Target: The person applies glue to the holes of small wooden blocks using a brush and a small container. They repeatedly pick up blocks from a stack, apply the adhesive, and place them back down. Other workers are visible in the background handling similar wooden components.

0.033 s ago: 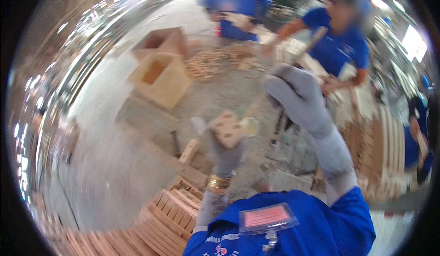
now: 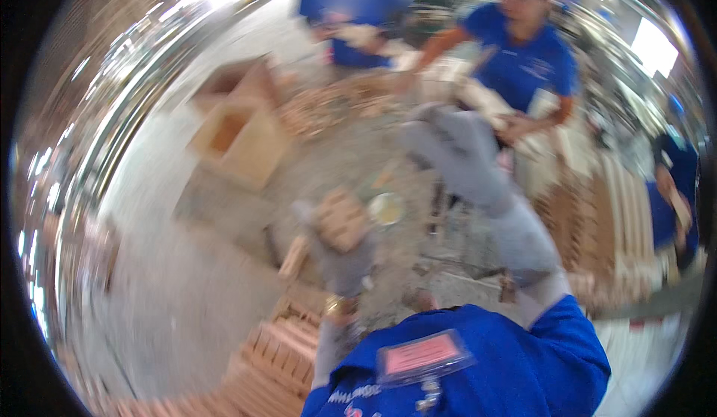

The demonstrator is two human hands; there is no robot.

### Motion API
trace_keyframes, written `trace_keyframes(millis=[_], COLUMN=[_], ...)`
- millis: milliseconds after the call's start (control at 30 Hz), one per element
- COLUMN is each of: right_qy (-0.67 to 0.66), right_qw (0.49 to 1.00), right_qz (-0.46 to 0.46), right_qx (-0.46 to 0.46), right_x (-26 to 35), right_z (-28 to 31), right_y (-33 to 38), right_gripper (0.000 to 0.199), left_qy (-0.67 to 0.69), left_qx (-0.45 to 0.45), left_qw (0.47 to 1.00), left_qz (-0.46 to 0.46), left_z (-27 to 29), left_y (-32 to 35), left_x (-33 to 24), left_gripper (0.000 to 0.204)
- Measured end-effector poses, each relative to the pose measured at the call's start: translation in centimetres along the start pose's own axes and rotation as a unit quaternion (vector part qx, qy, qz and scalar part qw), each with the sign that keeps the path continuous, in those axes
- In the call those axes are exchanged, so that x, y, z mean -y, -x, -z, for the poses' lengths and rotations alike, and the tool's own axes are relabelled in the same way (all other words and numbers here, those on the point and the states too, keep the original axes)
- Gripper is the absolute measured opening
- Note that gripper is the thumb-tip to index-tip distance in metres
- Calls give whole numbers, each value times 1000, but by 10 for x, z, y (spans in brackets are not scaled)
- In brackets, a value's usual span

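My left hand (image 2: 345,262), in a grey glove with a gold band at the wrist, is closed round a pale wooden block (image 2: 342,219) with several dark holes or slots in its top face. Higher up and to the right, my right hand (image 2: 459,156) is raised in a grey glove, fingers curled together. Whatever is in those fingers, if anything, is hidden by the glove and blur. A small round container (image 2: 386,209) with yellowish contents stands just right of the block. Next to my left hand lies a short wooden piece (image 2: 294,257).
Stacked slotted wood (image 2: 280,346) lies at lower left. A tan bin (image 2: 258,148) and a brown bin (image 2: 258,77) stand farther off, beside a heap of wood pieces (image 2: 317,111). A co-worker in blue (image 2: 526,62) handles wood opposite; long wooden strips (image 2: 597,223) are stacked right.
The whole view has shifted slightly, so the scene and both hands appear farther left. My left hand keeps the wooden block; my right hand stays raised and curled.
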State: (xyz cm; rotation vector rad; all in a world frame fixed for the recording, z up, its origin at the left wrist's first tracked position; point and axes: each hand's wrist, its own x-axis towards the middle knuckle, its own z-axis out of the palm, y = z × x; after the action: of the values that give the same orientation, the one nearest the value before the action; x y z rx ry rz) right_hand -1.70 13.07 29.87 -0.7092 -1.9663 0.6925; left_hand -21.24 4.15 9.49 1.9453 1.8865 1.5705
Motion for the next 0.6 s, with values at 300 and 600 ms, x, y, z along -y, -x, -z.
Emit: trace_keyframes(millis=[300,600], right_qy=[178,152], right_qw=[963,954], right_qz=[-162,-190], right_qx=[119,174], right_x=[-229,-259], right_z=[-100,-130], right_y=[81,103], right_gripper=[23,32], left_qy=[254,222], left_qx=[-52,-38], left_qw=[926,957], left_qz=[277,184], left_z=[-6,-6], left_y=[-25,-18], left_x=[-12,-12], left_gripper=[69,90])
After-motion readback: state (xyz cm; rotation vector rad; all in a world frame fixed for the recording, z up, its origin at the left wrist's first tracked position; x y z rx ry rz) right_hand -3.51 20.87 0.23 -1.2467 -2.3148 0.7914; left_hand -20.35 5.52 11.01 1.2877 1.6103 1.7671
